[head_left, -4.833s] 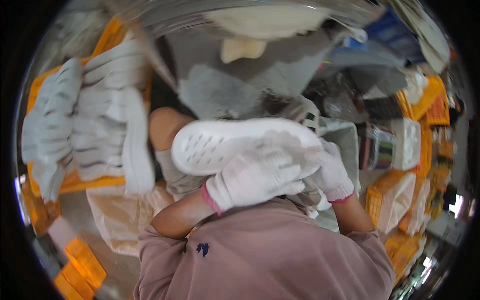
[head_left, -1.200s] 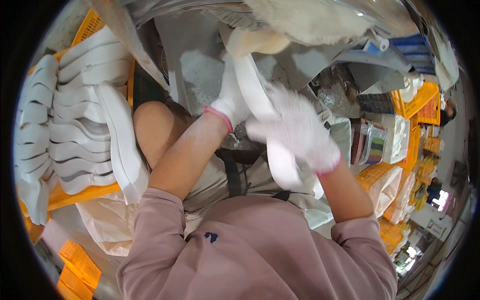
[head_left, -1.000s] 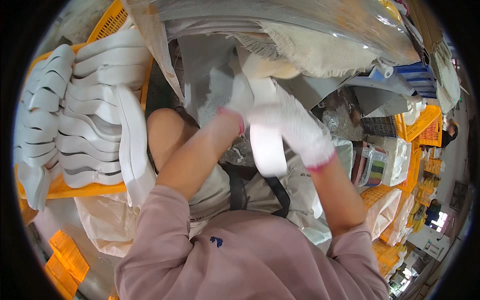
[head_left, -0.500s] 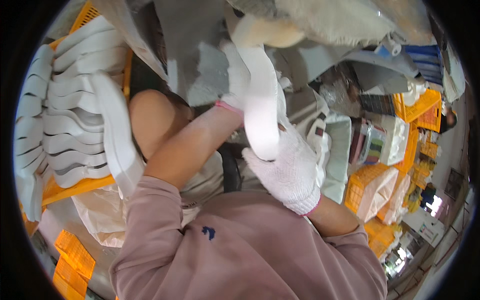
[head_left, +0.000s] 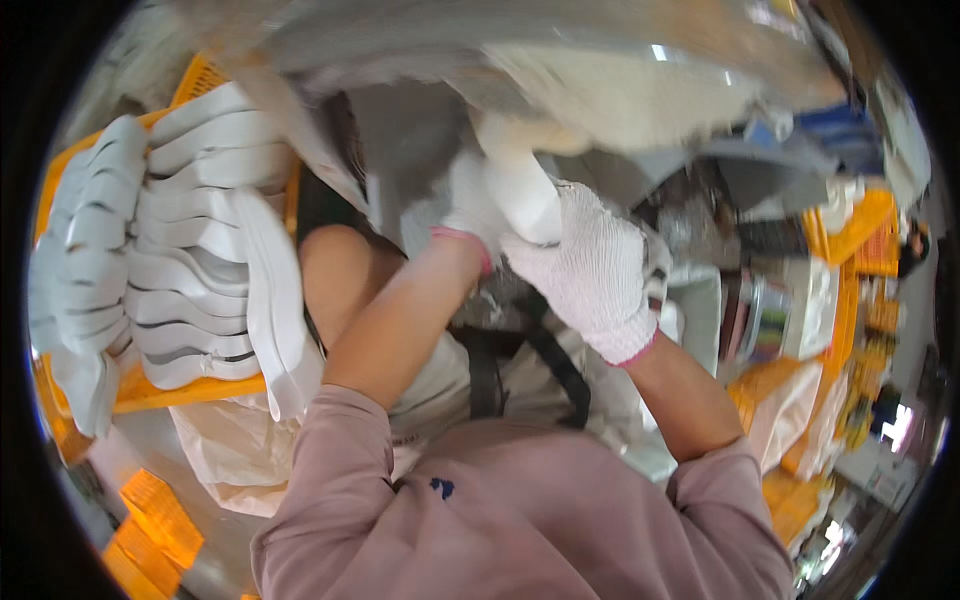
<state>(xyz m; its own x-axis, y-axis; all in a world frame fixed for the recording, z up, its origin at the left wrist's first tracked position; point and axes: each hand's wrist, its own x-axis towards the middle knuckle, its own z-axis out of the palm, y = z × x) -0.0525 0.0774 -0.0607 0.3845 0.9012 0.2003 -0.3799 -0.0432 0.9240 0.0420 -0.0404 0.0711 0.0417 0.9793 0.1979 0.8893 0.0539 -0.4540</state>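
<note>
Since half a second ago the right hand [head_left: 598,272] has climbed from low in front of the chest to just beside the left hand [head_left: 468,205], and the white shoe sole [head_left: 522,188], which hung down long between them, now shows only as a short stub at the gloves.

Nearest the camera, the pink sleeves [head_left: 500,510] fill the lower part of the view, with both bare forearms rising out of them. Beyond them sits a bare knee [head_left: 335,275] and a pale apron with a dark strap [head_left: 545,355] across the lap.

Both hands wear white knit gloves with pink cuffs. The right hand is curled around the lower end of the sole, its back toward the camera. The left hand is closed on the sole from the other side, just behind it; its fingers are partly hidden, so how tightly it holds I cannot tell. The sole stands roughly upright, raised in front of the person and pressed up toward a blurred pale mass [head_left: 640,95] above.

On the person's left, an orange crate [head_left: 200,80] holds a packed stack of white soles [head_left: 170,250], some drooping over its edge. A white bag [head_left: 225,450] lies below it. On the right, further off, are orange bins [head_left: 850,230] and clutter too blurred to identify.
</note>
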